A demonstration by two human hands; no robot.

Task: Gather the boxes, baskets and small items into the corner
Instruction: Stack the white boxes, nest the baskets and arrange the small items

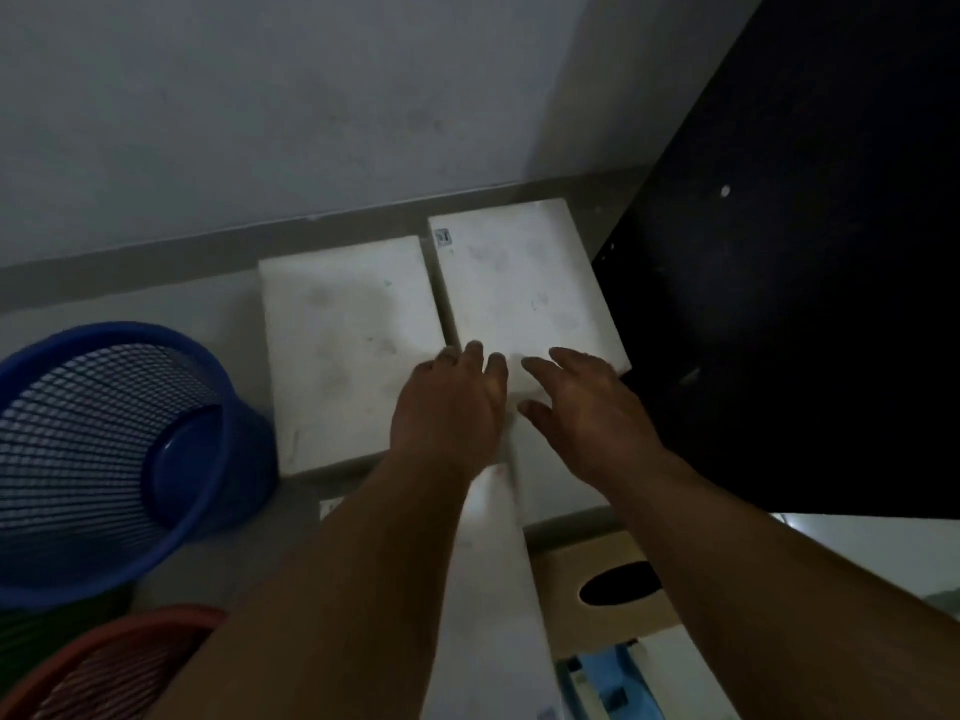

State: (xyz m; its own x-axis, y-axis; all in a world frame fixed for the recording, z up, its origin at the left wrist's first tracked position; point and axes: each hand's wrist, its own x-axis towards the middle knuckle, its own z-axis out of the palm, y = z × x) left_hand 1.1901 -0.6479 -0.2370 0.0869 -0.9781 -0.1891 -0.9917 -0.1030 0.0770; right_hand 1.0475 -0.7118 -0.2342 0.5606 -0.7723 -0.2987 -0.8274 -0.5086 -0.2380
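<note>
Two white boxes lie side by side against the wall: the left white box (348,345) and the right white box (524,288), which sits beside a black cabinet. My left hand (449,402) rests flat, fingers spread, on the near edges where the two boxes meet. My right hand (587,402) hovers open over the near end of the right box, fingers apart, holding nothing. A third white box (493,589) runs toward me under my forearms, partly hidden by them.
A blue mesh basket (104,449) stands at the left, with an orange-red basket (109,667) in the bottom left corner. A brown cardboard box (587,569) with an oval hole and a light blue item (602,683) lie at the bottom right. The black cabinet (810,304) walls the right side.
</note>
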